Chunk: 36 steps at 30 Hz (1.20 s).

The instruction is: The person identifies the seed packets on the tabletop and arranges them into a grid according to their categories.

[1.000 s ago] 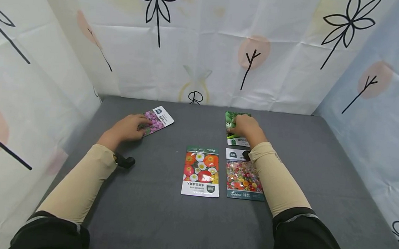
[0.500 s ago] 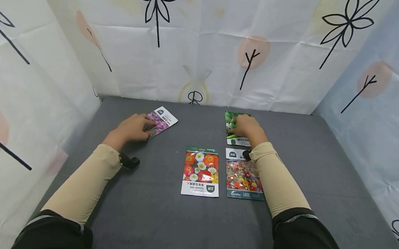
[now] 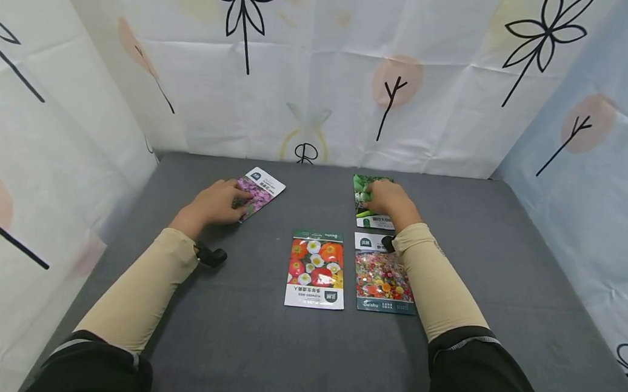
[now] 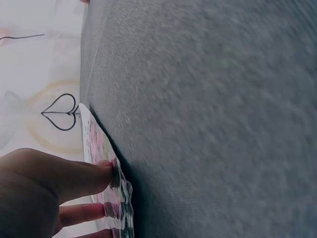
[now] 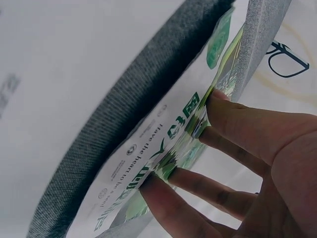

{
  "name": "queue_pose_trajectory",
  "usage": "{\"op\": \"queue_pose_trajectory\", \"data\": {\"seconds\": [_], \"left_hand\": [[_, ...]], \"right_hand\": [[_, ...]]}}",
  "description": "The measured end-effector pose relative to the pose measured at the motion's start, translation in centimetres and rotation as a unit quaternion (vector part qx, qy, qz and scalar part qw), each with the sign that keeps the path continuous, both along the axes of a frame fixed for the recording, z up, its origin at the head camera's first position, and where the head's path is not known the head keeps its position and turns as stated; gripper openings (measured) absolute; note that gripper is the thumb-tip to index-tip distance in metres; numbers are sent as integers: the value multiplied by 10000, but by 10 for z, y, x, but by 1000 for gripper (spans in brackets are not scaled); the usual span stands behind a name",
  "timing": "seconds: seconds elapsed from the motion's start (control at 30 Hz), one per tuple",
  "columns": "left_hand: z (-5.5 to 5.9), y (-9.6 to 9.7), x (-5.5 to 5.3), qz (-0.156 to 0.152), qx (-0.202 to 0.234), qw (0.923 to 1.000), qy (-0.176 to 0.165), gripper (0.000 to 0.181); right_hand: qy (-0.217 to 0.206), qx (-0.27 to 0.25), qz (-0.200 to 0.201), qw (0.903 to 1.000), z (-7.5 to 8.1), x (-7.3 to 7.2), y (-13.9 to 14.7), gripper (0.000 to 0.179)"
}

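A seed packet (image 3: 261, 192) with pink-purple flowers and a white end lies slanted at the back left. My left hand (image 3: 213, 205) rests its spread fingertips on that packet's left side. Thumb and fingers press on its printed face in the left wrist view. At the back right, my right hand (image 3: 392, 203) touches a green vegetable seed packet (image 3: 362, 193), hiding part of it. Its extended fingertips sit apart on the face of this packet, as the right wrist view shows.
A packet with orange, red and white flowers (image 3: 316, 269) lies mid-table. Right of it is a packet of mixed small flowers (image 3: 382, 276), partly under the right forearm. The grey table (image 3: 281, 357) meets a patterned white cloth (image 3: 321, 99) at the back.
My left hand has slid the pink-purple packet a little to the right along the table. My right hand has stayed on the green packet.
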<state>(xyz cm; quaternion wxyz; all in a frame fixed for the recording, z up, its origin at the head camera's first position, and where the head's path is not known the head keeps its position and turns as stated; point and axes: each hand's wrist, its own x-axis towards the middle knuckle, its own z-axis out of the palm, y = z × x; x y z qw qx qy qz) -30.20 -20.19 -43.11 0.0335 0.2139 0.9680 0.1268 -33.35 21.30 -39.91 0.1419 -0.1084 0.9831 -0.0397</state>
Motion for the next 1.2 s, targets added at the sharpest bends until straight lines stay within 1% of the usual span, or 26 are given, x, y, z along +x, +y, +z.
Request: {"op": "queue_pose_trajectory", "data": {"seconds": [0.23,0.43,0.57,0.83,1.07,1.2], "left_hand": [[0,12,-1,52,-95,9999,-26,50],[1,22,-2,97,-169,9997,-176,54],[2,29,-2,26,-173,9996,-201,56],[-1,42,-6,-88,-186,9997,-144,57],[2,54,-5,-157,-123,9997,-122,55],[4,58,-4,-138,-93,9997,-160,56]], "right_hand": [[-124,-14,-59,9999,1,1,0,57],[-76,44,-13,10000,1,1,0,57],[-63,57,5,10000,0,0,0,57],[-125,41,-64,9999,-1,1,1,57],[-128,1,-82,9999,-1,1,2,57],[-84,43,-49,9999,0,1,1,57]]}}
